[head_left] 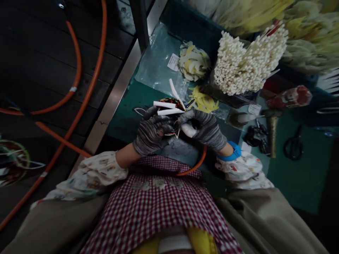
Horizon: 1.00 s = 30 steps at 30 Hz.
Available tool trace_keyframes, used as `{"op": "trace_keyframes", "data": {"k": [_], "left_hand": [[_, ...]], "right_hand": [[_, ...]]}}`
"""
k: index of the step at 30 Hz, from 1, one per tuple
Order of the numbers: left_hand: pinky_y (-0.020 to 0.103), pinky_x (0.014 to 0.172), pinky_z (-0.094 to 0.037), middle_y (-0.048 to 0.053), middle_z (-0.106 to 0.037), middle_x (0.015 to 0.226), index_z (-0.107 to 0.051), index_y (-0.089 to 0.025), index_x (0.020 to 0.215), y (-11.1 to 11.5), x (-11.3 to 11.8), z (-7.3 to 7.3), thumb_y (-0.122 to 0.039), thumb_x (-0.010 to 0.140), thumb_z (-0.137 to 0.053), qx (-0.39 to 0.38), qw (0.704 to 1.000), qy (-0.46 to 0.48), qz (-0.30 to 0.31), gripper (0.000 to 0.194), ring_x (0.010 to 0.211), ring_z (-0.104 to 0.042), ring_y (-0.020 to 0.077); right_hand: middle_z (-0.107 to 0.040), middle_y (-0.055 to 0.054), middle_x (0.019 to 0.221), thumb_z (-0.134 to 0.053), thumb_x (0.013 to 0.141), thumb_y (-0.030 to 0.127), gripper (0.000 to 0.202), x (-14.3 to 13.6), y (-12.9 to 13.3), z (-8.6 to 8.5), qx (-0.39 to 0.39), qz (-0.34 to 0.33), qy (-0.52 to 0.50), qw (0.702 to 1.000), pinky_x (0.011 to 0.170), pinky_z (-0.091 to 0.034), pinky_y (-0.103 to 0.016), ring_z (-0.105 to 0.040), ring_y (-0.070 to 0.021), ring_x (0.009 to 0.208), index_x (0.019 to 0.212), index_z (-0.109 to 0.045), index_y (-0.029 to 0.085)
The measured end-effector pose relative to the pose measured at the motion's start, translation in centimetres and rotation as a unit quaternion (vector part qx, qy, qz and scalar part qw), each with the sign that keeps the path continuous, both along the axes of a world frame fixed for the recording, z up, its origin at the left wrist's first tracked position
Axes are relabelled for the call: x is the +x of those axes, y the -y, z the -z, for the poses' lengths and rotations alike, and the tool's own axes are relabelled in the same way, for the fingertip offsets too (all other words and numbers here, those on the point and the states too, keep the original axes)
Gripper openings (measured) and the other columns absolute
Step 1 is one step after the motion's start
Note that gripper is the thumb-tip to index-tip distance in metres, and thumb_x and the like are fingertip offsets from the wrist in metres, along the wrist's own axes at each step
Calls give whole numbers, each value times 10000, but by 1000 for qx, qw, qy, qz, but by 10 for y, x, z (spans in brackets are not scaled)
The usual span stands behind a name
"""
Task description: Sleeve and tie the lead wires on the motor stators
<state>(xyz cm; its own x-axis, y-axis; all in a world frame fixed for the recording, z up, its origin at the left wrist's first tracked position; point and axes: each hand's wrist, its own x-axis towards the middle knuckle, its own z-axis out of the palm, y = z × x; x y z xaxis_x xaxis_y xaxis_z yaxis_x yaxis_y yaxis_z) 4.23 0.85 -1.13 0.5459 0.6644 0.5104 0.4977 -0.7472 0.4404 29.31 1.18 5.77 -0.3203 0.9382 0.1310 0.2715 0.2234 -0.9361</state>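
Note:
Both hands wear grey striped knit gloves. My left hand [153, 132] is closed around a small round bundle [168, 102] with coloured strands and several white strips [169, 111] sticking out of its top. My right hand [202, 127] has its fingertips pinched together at the bundle's right side, where the strips meet; what exactly sits between them is too small to make out. The fingers partly hide the bundle. Just beyond the right hand lie yellow petal-like pieces [202, 99] on the green table.
A pale petal cluster [194, 61] rests on a plastic bag [156, 58]. White bud stems [246, 60] stand at the upper right. Black scissors [293, 145] and a hammer [272, 132] lie on the right. Orange hoses [91, 88] run along the left floor.

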Motion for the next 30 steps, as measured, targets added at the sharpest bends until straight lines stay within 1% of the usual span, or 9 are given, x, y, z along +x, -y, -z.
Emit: {"op": "trace_keyframes", "data": {"k": [5, 9, 12, 15, 17, 21, 25, 27, 30], "left_hand": [[579, 1406, -433, 22, -851, 1225, -824, -338, 1185, -1, -2, 1, -414, 998, -808, -20, 1000, -10, 3, 203, 1271, -784, 296], [564, 1391, -450, 18, -858, 1197, -814, -326, 1172, 0, 1, -2, -370, 987, -828, -3, 1000, 8, 0, 190, 1240, -800, 283], [567, 1384, -459, 24, -853, 1167, -812, -321, 1169, 1, 3, -4, -393, 1006, -811, -7, 1000, 8, -9, 178, 1225, -804, 282], [604, 1395, -439, 25, -843, 1166, -826, -336, 1143, 2, 2, -3, -454, 996, -767, -39, 999, -16, -8, 197, 1223, -795, 306], [640, 1407, -410, 20, -840, 1151, -834, -347, 1128, 2, 2, -4, -450, 976, -755, -46, 999, -19, -12, 199, 1218, -791, 323], [622, 1419, -399, 14, -845, 1081, -831, -346, 1104, 3, 6, -8, -409, 992, -737, -31, 999, -12, -34, 160, 1171, -805, 310], [602, 1390, -449, 26, -866, 1133, -821, -318, 1067, 0, 9, -8, -429, 1040, -701, -27, 999, -16, -37, 166, 1207, -807, 296], [596, 1384, -456, 15, -869, 1173, -822, -336, 1056, 0, 6, -5, -457, 1034, -734, -56, 997, -40, -20, 151, 1242, -797, 296], [598, 1349, -478, 0, -869, 1187, -824, -369, 1100, 1, -5, 1, -541, 1003, -801, -54, 996, -75, -1, 199, 1237, -779, 301]], "right_hand": [[-871, -47, 973, -749, 972, 285, 96, -2, 1, 7, 50, 4, 25, 998, 852, -682, -334, -806, -194, 868, 1000, -818, 224], [-852, -55, 982, -717, 1027, 313, 140, 2, 2, 14, 73, -53, 22, 996, 895, -673, -347, -793, -191, 890, 1010, -828, 228], [-837, -60, 1034, -767, 1024, 436, 192, 7, 8, 24, 15, -116, 65, 991, 934, -672, -389, -783, -218, 944, 1005, -838, 259], [-834, -47, 1068, -832, 1005, 503, 227, 13, 20, 32, -41, -74, 73, 994, 955, -674, -424, -784, -242, 982, 1065, -815, 285], [-841, -41, 1079, -819, 1027, 477, 192, 15, 28, 30, -32, -76, 70, 994, 997, -668, -439, -794, -246, 1008, 1089, -808, 296], [-854, -18, 1025, -777, 1051, 472, 168, 0, 28, 12, -2, -165, 114, 980, 1027, -658, -434, -809, -243, 1004, 1056, -838, 315], [-803, -31, 911, -656, 1126, 405, 235, -35, 0, 1, -7, -15, 196, 980, 887, -671, -382, -771, -228, 866, 1026, -804, 252], [-813, -69, 1035, -594, 1139, 305, 221, -41, -14, 2, 26, 46, 204, 978, 997, -664, -408, -778, -249, 1015, 1041, -783, 249], [-794, -120, 1215, -527, 1129, 220, 225, -28, -17, 6, 82, 123, 190, 970, 1199, -603, -466, -740, -270, 1231, 1138, -750, 253]]}}
